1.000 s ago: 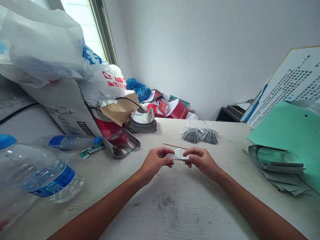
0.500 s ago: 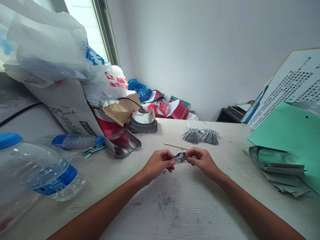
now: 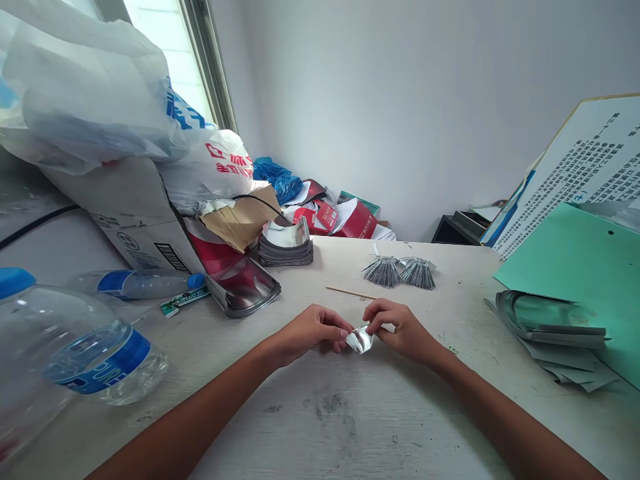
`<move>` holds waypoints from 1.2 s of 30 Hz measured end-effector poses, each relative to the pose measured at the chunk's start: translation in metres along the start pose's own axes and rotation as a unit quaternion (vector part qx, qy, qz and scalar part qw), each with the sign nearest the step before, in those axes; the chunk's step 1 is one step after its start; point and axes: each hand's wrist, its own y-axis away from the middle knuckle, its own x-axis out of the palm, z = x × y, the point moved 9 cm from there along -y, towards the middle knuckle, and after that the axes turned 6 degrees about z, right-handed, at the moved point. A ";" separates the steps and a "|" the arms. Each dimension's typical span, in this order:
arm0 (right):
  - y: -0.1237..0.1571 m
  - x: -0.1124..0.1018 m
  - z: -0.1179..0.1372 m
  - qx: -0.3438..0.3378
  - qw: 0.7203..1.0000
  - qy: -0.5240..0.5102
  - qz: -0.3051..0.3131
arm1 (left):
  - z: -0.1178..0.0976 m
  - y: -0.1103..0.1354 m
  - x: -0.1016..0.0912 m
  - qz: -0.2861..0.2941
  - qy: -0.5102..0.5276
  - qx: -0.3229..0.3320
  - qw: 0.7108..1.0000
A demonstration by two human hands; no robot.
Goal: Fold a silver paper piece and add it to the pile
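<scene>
A small shiny piece of silver foil (image 3: pixel 361 340) is held between my two hands, low over the middle of the table. My left hand (image 3: pixel 320 328) pinches its left edge between thumb and fingers. At the upper right edge, my right hand (image 3: pixel 397 327) grips it with bent fingers. Just beyond the hands lies a thin wooden stick (image 3: pixel 351 293). Farther back are two fanned bundles of narrow silver strips (image 3: pixel 383 272), side by side.
On the left are a large clear bottle (image 3: pixel 107 363), a smaller lying bottle (image 3: pixel 145 283), a carton (image 3: pixel 130 227) with plastic bags on it, and stacked silver sheets (image 3: pixel 285 252). At the right stand a green folder (image 3: pixel 555 260) and a pile of foil sheets (image 3: pixel 560 330).
The foil has turned so that its bright, broad face shows, and it sits slightly lower. My right hand has shifted a little left with its fingers more bent.
</scene>
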 end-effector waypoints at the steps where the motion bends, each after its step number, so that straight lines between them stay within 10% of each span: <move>1: 0.000 0.002 0.003 -0.008 1.000 0.018 0.007 | 0.000 0.000 0.000 0.002 -0.012 -0.003 1.000; 36: 0.002 -0.003 0.013 -0.064 0.996 0.049 -0.025 | -0.007 0.002 0.001 -0.080 -0.096 0.049 0.991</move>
